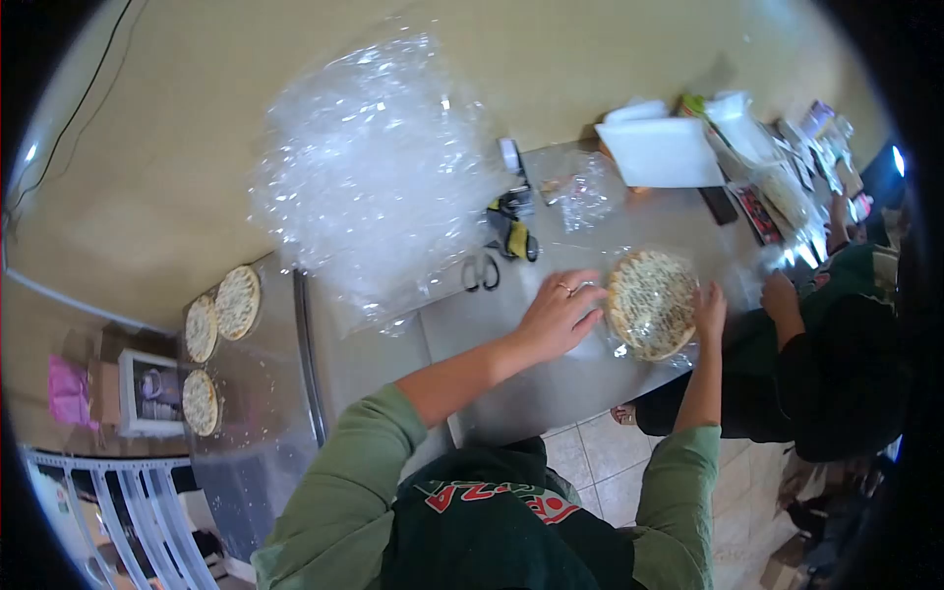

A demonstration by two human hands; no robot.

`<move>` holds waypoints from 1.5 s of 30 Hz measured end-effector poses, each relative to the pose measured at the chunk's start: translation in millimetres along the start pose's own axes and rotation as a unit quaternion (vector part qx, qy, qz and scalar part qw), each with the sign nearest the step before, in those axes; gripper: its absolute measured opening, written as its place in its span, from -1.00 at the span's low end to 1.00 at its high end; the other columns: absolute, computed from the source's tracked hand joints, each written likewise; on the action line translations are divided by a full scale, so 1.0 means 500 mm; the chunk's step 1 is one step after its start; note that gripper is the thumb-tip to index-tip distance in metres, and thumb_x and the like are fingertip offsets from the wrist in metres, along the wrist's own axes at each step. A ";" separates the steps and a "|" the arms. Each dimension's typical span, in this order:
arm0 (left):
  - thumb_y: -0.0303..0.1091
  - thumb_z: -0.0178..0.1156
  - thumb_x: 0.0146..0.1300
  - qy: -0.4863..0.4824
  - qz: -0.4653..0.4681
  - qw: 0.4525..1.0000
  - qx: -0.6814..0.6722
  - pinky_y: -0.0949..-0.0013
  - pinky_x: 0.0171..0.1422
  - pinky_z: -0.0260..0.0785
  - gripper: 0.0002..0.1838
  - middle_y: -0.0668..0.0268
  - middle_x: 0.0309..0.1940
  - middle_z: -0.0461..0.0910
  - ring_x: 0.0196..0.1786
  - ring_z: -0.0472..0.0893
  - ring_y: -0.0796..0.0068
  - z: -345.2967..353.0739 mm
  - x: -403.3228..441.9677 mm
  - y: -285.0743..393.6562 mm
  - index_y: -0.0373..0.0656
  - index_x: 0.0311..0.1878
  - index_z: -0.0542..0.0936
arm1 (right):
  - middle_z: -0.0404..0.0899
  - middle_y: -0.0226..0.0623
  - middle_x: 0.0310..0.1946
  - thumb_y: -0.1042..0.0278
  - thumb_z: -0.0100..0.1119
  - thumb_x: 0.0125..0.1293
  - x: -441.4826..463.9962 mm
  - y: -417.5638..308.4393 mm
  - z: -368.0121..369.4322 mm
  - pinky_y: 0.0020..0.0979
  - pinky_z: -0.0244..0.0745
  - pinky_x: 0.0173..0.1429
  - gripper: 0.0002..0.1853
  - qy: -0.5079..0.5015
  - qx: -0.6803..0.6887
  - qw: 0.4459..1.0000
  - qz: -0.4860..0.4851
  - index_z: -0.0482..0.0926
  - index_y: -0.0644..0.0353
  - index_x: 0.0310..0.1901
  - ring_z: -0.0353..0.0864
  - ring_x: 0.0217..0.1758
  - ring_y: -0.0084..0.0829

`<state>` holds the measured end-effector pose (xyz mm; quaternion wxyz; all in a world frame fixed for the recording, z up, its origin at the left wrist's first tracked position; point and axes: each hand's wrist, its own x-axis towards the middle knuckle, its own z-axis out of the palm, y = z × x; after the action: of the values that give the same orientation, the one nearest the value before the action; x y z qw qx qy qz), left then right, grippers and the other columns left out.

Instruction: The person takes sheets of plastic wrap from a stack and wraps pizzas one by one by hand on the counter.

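A pizza topped with shredded cheese (651, 305) lies in a clear plastic bag (678, 361) on the metal table. At its left edge is my left hand (562, 317), fingers apart and a ring on one of them; whether the fingertips touch the plastic I cannot tell. My right hand (710, 313) grips the bagged pizza at its right edge, with the thumb side against the plastic. Left of my left hand, the scissors (481, 272) rest by a large heap of clear plastic bags (383, 167).
A yellow-and-black tape dispenser (513, 231) and crumpled plastic (585, 192) lie beyond my hands. White trays (659, 152) and a dark phone (719, 205) sit farther right. A co-worker (836, 334) stands at the right. More pizzas (237, 303) lie on the left counter (251, 413).
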<state>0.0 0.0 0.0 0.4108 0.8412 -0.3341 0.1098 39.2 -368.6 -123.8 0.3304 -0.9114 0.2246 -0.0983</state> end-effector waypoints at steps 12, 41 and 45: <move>-0.26 0.27 0.05 0.066 -0.168 0.899 0.398 0.17 0.10 0.23 -0.53 0.18 -0.28 0.53 -0.10 0.48 0.20 -0.567 -0.067 -0.174 -0.20 0.02 0.41 | 0.37 -0.11 0.07 0.40 0.23 0.08 -0.342 -0.698 0.006 -0.24 0.24 0.20 -0.58 0.033 0.147 0.870 -0.470 0.44 0.17 0.02 0.35 0.12 -0.10; -0.27 0.29 0.02 0.219 -0.146 0.895 0.361 0.18 -0.13 0.28 -0.82 0.34 -0.31 0.52 -0.16 0.45 0.21 -0.586 -0.253 -0.128 -0.13 -0.46 0.51 | 0.45 -0.29 -0.27 0.36 0.14 0.19 -0.348 -0.929 0.235 -0.31 0.54 -0.24 -0.70 -0.288 0.596 0.749 -0.020 0.35 0.20 -0.07 0.48 -0.27 -0.46; -0.27 0.26 0.07 0.245 -0.133 0.933 0.229 0.23 -0.12 0.27 -0.80 0.33 -0.37 0.48 -0.18 0.44 0.24 -0.611 -0.249 -0.116 -0.14 -0.44 0.47 | 0.43 -0.25 -0.14 0.39 0.18 0.13 -0.330 -0.912 0.195 -0.28 0.48 -0.09 -0.59 -0.239 0.542 0.804 -0.055 0.34 0.21 0.01 0.47 -0.11 -0.37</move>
<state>-28.6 317.7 102.0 0.2865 0.8963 -0.0738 0.3303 82.8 74.3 91.6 0.8079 -0.5894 -0.0014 -0.0010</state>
